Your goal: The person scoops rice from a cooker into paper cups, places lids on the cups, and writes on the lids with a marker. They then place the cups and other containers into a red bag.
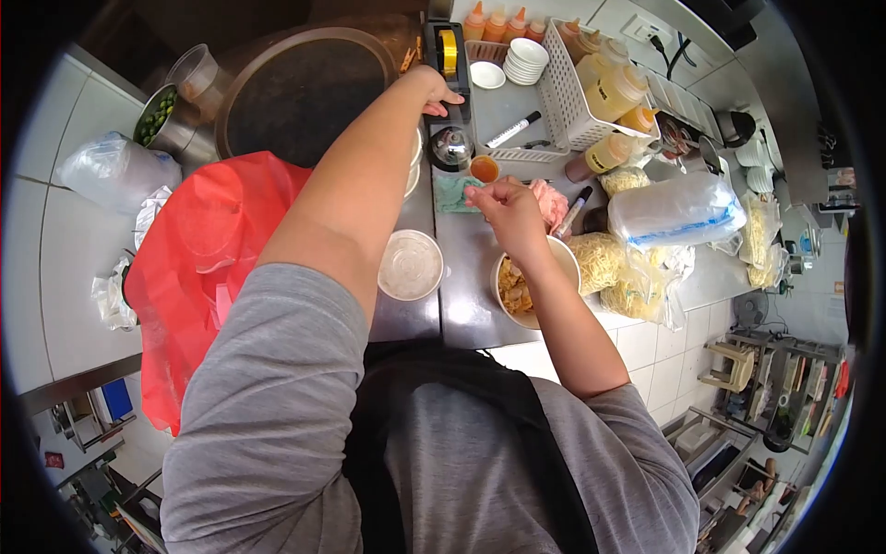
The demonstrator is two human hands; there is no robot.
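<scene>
My left hand (pixel 437 92) reaches to the back of the counter, its fingers bent over the front of a black tape dispenser (pixel 448 69) with a yellow roll. My right hand (pixel 509 214) is closed in a pinch just in front of a small cup of orange sauce (pixel 484 168); I cannot tell what is between its fingertips. Beneath the right wrist, a paper bowl (pixel 574 268) holds chopped browned food (pixel 513 288). A white round tub with a lid (pixel 411 265) stands left of it. A folded green cloth (pixel 455 194) lies beside the right fingertips.
A red plastic bag (pixel 208 240) lies left of my arm, before a large round griddle (pixel 309 97). At the back are a basket with a marker (pixel 513 129), small white dishes (pixel 526 60) and sauce bottles (pixel 616 92). Bagged noodles (pixel 637 288) lie at right.
</scene>
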